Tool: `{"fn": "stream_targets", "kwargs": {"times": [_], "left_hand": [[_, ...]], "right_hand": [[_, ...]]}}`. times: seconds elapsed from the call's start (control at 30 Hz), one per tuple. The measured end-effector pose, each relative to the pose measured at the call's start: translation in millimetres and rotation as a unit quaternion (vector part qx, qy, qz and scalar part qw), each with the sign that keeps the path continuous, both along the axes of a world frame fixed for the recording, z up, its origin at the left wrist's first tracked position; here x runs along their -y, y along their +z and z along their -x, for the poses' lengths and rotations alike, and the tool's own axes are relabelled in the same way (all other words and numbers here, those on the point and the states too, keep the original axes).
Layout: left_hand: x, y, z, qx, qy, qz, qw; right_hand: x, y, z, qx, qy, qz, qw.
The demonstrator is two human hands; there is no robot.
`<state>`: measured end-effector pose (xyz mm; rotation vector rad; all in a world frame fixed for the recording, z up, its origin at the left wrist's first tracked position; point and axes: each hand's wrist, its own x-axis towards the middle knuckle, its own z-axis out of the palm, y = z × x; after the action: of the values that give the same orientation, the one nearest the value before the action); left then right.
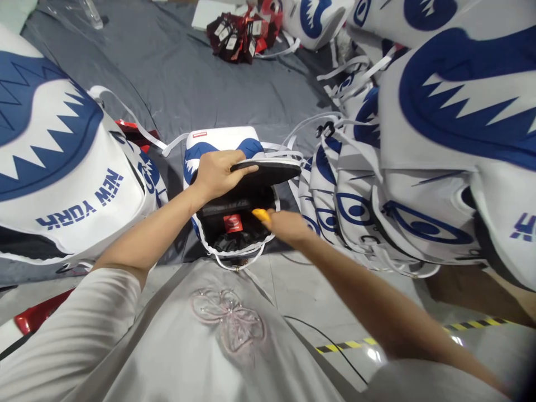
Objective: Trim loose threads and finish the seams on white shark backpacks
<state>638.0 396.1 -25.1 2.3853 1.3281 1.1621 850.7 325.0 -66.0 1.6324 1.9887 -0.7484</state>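
In front of me a white and blue backpack (224, 135) lies on the grey-covered table with its top facing me. It is open, showing a black lining and a red label (233, 223) inside. My left hand (215, 176) grips the edge of the black-lined flap (272, 172) and keeps it raised. At the right side of the opening, my right hand (287, 226) is closed around a small yellow-orange tool (262, 216). Its working end is hidden or too blurred to make out. A white drawcord (240, 267) hangs from the near rim.
A large white backpack marked NEW YORK (84, 184) stands on the left. Several similar backpacks (419, 212) are packed together on the right. A bunch of red and black tags (238, 36) lies on the far side of the grey table cover (167, 61).
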Motion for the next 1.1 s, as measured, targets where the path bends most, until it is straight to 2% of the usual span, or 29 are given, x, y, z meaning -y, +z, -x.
{"fn": "stream_targets", "kwargs": {"times": [0.1, 0.17, 0.23, 0.33, 0.4, 0.43, 0.5, 0.57, 0.6, 0.67, 0.73, 0.77, 0.8, 0.87, 0.9, 0.93, 1.0, 1.1], "left_hand": [[2, 0.3, 6, -0.001, 0.011, 0.045, 0.999], [4, 4.1, 10, 0.007, -0.006, 0.096, 0.995], [7, 11.5, 16, 0.028, -0.061, 0.176, 0.982], [16, 23.8, 37, 0.12, -0.178, 0.309, 0.927], [28, 26.9, 57, 0.204, -0.191, 0.353, 0.893], [37, 25.8, 67, 0.241, -0.163, 0.354, 0.889], [61, 17.5, 86, 0.275, -0.059, 0.318, 0.906], [91, 2.4, 99, 0.23, 0.056, 0.231, 0.944], [107, -6.9, 102, 0.178, 0.086, 0.181, 0.963], [131, -26.8, 99, 0.049, 0.074, 0.105, 0.991], [136, -45.2, 87, -0.056, 0.015, 0.101, 0.993], [130, -52.8, 81, -0.075, 0.004, 0.122, 0.99], [116, -59.0, 76, -0.069, 0.021, 0.15, 0.986], [77, -66.5, 72, 0.007, 0.111, 0.192, 0.975], [55, -68.2, 73, 0.063, 0.17, 0.196, 0.964], [34, -69.0, 77, 0.114, 0.205, 0.189, 0.954], [3, -69.5, 85, 0.19, 0.192, 0.197, 0.942], [-13, -71.1, 91, 0.251, 0.113, 0.235, 0.932]], "right_hand": [[-13, 12.7, -42, 0.029, -0.033, 0.066, 0.997], [-9, 14.2, -66, -0.006, -0.114, 0.137, 0.984], [1, 9.1, -82, -0.083, -0.206, 0.192, 0.956], [14, -3.8, -91, -0.169, -0.254, 0.227, 0.925], [16, -9.1, -90, -0.151, -0.255, 0.218, 0.93], [15, -9.7, -88, -0.133, -0.252, 0.212, 0.935], [11, -7.4, -84, -0.131, -0.246, 0.225, 0.934], [6, -2.2, -79, -0.21, -0.25, 0.261, 0.909], [3, 0.7, -77, -0.265, -0.254, 0.272, 0.889], [-5, 6.5, -73, -0.353, -0.259, 0.273, 0.857], [-15, 11.9, -69, -0.374, -0.236, 0.258, 0.859], [-20, 14.6, -67, -0.356, -0.215, 0.249, 0.874], [-26, 17.1, -65, -0.313, -0.189, 0.236, 0.9], [-35, 21.9, -63, -0.176, -0.138, 0.195, 0.955], [-39, 23.9, -64, -0.106, -0.119, 0.172, 0.972], [-41, 25.6, -65, -0.049, -0.103, 0.153, 0.982], [-41, 27.5, -71, -0.017, -0.097, 0.167, 0.981], [-31, 24.0, -85, -0.111, -0.152, 0.256, 0.948]]}}
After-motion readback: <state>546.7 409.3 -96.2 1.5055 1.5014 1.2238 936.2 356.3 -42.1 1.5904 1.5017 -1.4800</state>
